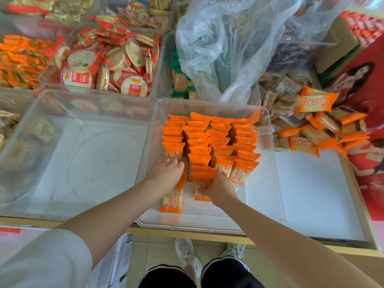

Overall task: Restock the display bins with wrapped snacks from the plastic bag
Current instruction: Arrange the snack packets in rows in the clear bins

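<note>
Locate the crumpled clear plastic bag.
Head view, top centre-right: the crumpled clear plastic bag sits behind the clear bin of orange snack packs.

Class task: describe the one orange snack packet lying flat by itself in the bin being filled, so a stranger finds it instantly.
Find the clear bin holding upright rows of orange packets. Look at its near, bare floor, below the left hand. The lone packet lies flat there, unlike the standing rows.
</note>
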The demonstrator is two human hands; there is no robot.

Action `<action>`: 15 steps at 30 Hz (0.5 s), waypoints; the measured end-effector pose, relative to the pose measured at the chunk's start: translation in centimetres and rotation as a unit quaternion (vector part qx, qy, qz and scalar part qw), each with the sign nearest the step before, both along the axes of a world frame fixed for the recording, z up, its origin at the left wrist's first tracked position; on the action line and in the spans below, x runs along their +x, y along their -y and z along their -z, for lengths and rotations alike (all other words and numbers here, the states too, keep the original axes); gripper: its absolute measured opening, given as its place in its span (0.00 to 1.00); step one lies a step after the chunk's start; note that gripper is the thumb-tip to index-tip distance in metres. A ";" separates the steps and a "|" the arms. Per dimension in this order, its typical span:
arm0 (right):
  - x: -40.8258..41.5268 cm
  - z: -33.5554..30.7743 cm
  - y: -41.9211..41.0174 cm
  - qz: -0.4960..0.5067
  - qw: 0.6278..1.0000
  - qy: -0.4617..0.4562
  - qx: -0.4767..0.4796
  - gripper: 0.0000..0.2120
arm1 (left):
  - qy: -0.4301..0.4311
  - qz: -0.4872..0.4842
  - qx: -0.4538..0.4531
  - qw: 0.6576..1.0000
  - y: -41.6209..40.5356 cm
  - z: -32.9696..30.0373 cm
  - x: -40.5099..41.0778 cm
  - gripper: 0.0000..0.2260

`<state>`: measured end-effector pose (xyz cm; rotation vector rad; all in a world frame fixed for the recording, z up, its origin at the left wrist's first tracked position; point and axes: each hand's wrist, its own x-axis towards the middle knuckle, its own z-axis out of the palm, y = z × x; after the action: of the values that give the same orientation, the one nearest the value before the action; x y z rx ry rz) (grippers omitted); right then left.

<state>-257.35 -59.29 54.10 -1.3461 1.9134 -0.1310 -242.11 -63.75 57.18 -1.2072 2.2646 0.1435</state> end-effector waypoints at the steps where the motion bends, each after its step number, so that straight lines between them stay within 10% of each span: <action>1: 0.2 0.0 0.1 -0.005 1.000 -0.009 -0.009 0.24 | 0.004 -0.004 0.000 1.000 0.0 -0.1 0.0 0.26; 7: 0.8 -0.5 0.7 0.005 0.999 -0.015 -0.052 0.25 | -0.117 0.044 -0.244 0.962 0.5 -0.5 0.4 0.12; 15: -0.4 -1.2 0.1 -0.029 0.995 -0.079 -0.047 0.26 | -0.115 0.043 -0.246 0.962 -0.1 0.3 1.2 0.17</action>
<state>-257.72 -59.43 55.30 -1.5126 2.0189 -0.0899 -240.90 -63.66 56.92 -1.3894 2.6482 -0.3514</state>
